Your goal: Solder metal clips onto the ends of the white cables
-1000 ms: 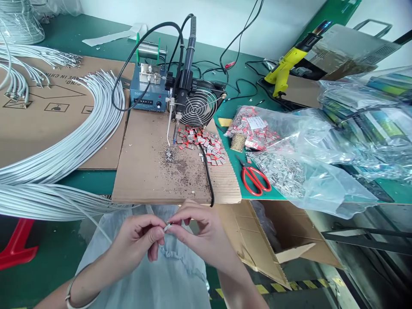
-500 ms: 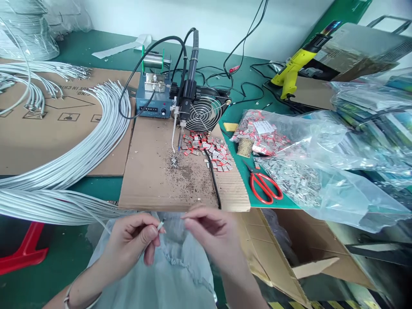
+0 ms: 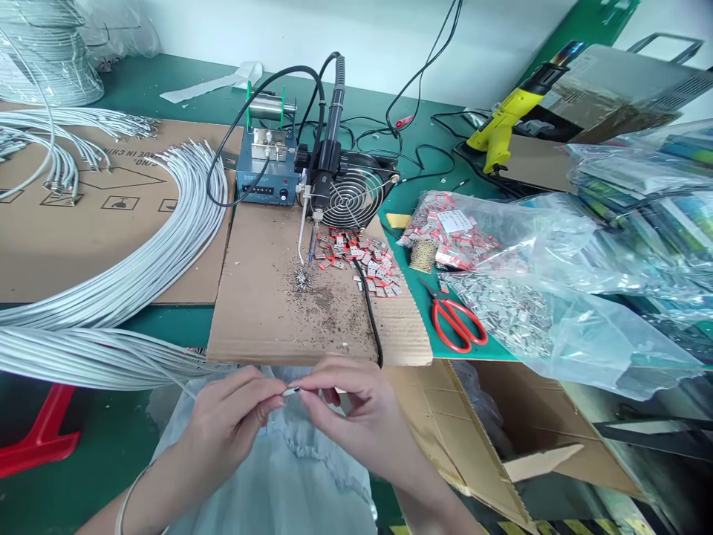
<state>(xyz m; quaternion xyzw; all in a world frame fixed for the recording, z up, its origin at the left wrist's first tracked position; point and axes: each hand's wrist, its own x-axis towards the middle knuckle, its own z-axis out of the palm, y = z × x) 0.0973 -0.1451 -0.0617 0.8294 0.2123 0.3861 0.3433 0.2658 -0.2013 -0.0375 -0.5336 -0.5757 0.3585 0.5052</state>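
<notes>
Below the bench edge, in front of my body, my left hand (image 3: pixel 239 412) pinches a white cable (image 3: pixel 290 391) close to its end. The thumb and forefinger of my right hand (image 3: pixel 350 397) close on the dark tip of that same cable, so the two hands almost meet. Fingers cover most of the tip. A large bundle of white cables (image 3: pixel 167 245) curves over the bench to the left. Ahead of my hands, a soldering iron (image 3: pixel 326 167) is fixed in a stand, its tip pointing down at small solder bits on the cardboard sheet (image 3: pixel 256 312).
Small metal connectors (image 3: pixel 373 264) lie beside a round fan grille (image 3: pixel 353 197). Red-handled scissors (image 3: pixel 460 323) and plastic bags of parts (image 3: pixel 512 312) are to the right. A yellow heat gun (image 3: pixel 509 119) stands behind. Below is an open cardboard box (image 3: pixel 535 423).
My right hand has moved left and now touches the cable tip. My left hand has turned, with the cable end now pointing right toward the other hand.
</notes>
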